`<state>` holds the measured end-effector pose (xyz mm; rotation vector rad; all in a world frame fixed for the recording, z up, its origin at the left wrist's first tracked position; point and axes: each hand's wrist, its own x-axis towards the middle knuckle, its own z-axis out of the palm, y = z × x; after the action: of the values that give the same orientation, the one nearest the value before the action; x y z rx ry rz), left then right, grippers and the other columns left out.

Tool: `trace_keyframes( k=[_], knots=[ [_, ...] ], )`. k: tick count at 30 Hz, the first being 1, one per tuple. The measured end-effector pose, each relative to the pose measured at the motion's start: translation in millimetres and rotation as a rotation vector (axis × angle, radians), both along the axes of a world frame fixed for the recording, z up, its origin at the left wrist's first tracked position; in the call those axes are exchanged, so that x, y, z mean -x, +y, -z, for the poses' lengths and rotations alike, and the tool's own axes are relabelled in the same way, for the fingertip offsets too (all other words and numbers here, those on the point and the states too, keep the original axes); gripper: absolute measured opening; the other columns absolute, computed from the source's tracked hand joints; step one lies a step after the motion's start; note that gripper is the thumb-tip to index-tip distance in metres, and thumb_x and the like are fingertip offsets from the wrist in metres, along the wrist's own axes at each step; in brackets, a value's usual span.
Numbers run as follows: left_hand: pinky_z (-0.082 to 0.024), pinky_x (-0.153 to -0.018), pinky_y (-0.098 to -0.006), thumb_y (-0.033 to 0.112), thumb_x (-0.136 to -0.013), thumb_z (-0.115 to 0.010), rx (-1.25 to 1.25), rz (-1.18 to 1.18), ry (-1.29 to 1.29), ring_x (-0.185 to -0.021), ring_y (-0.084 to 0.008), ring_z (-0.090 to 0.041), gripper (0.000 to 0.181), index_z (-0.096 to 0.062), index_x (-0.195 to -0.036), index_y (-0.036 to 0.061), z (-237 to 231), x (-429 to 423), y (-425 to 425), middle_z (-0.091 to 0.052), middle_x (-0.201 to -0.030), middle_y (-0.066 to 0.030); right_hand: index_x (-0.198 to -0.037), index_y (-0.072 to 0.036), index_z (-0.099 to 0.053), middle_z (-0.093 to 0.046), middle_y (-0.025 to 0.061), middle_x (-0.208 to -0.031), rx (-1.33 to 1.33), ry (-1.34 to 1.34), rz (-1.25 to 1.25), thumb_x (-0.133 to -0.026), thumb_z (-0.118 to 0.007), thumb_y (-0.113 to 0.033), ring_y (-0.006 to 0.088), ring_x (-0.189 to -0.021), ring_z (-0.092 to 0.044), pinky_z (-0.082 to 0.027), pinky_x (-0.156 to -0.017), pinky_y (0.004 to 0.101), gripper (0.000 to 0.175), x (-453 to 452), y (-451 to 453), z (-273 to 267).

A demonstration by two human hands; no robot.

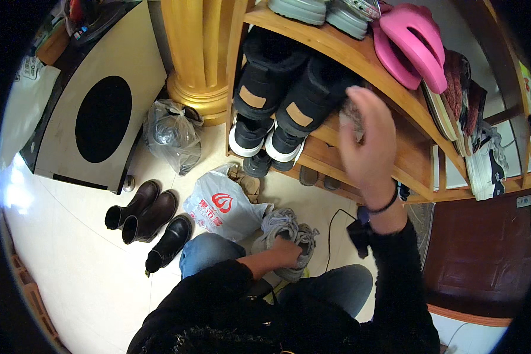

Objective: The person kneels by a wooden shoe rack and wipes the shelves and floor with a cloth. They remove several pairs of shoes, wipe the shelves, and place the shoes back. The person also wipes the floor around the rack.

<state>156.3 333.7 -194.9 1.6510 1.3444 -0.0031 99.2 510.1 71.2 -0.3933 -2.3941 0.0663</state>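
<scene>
Low in front of me, my left hand (pixel 287 253) grips a pair of grey lace-up sneakers (pixel 278 223) at their openings, between my bent knees. My right hand (pixel 371 137) is raised at the wooden shoe rack (pixel 407 146), blurred, with thumb and fingers curved apart. A grey-brown fuzzy thing (pixel 353 117) shows between them; whether I hold it or it lies behind is unclear. Left of that hand, tall black boots (pixel 298 99) with tan patches stand on the rack. Black shoes with white soles (pixel 248 135) sit just below them.
A white plastic bag (pixel 223 203) with red print lies by the sneakers. Brown ankle boots (pixel 152 217) and a black shoe (pixel 170 243) stand left. A tied clear bag (pixel 175 132) rests by a gold column (pixel 199 53). Pink slippers (pixel 413 44) sit on the upper shelf. A cable (pixel 329 239) crosses the floor.
</scene>
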Motion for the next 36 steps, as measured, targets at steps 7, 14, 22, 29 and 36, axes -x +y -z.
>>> trace_keyframes(
  k=[7, 14, 22, 29, 36],
  knots=[
    [-0.035, -0.066, -0.0491, 0.037, -0.064, -0.068, -0.128, -0.078, -0.022, -0.081, -0.0308, -0.059, 0.039, -0.064, -0.093, 0.0119, 2.4, -9.2, 5.1, -0.063, -0.084, -0.0098, -0.119, -0.019, -0.052, -0.062, 0.014, -0.081, -0.107, -0.444, 0.234, -0.073, -0.064, -0.043, 0.0303, -0.082, -0.06, -0.046, -0.069, 0.0409, 0.053, 78.8, -50.5, -28.7],
    [-0.037, -0.071, -0.0505, 0.042, -0.064, -0.069, -0.089, -0.006, -0.035, -0.084, -0.0306, -0.058, 0.046, -0.063, -0.099, 0.0133, 19.6, -18.1, 13.2, -0.063, -0.087, -0.0081, -0.083, -0.011, -0.063, -0.056, 0.0133, -0.079, -0.146, -0.196, 0.222, -0.066, -0.071, -0.036, 0.0316, -0.082, -0.055, -0.042, -0.068, 0.0418, 0.032, 94.8, -47.0, -18.1],
    [-0.037, -0.082, -0.053, 0.048, -0.066, -0.067, -0.226, -0.06, -0.01, -0.098, -0.0311, -0.057, 0.055, -0.06, -0.109, 0.0137, 63.4, -20.6, 8.7, -0.061, -0.104, -0.0104, -0.077, -0.009, -0.056, -0.046, 0.0117, -0.086, 0.002, -0.15, -0.123, -0.06, -0.067, -0.014, 0.0304, -0.085, -0.046, -0.035, -0.07, 0.0399, 0.021, -30.8, -85.9, -35.0],
    [-0.037, -0.082, -0.053, 0.048, -0.066, -0.068, -0.159, -0.096, -0.113, -0.098, -0.0315, -0.056, 0.057, -0.059, -0.11, 0.0129, 75.4, -22.2, 21.3, -0.061, -0.104, -0.0108, -0.068, -0.012, -0.053, -0.05, 0.0162, -0.095, 0.076, -0.456, -0.15, -0.055, -0.064, -0.017, 0.0343, -0.091, -0.05, -0.037, -0.07, 0.0415, 0.017, -157.7, -104.9, -88.2],
    [-0.039, -0.08, -0.0527, 0.048, -0.067, -0.068, -0.031, 0.101, 0.046, -0.098, -0.0321, -0.055, 0.06, -0.056, -0.114, 0.014, 33.4, -12.8, 30.4, -0.06, -0.102, -0.0115, -0.069, -0.008, -0.051, -0.051, 0.0187, -0.095, 0.001, -0.345, 0.149, -0.051, -0.064, -0.014, 0.0359, -0.085, -0.052, -0.037, -0.066, 0.0426, 0.023, -231.0, -108.1, -78.5]
  ],
)
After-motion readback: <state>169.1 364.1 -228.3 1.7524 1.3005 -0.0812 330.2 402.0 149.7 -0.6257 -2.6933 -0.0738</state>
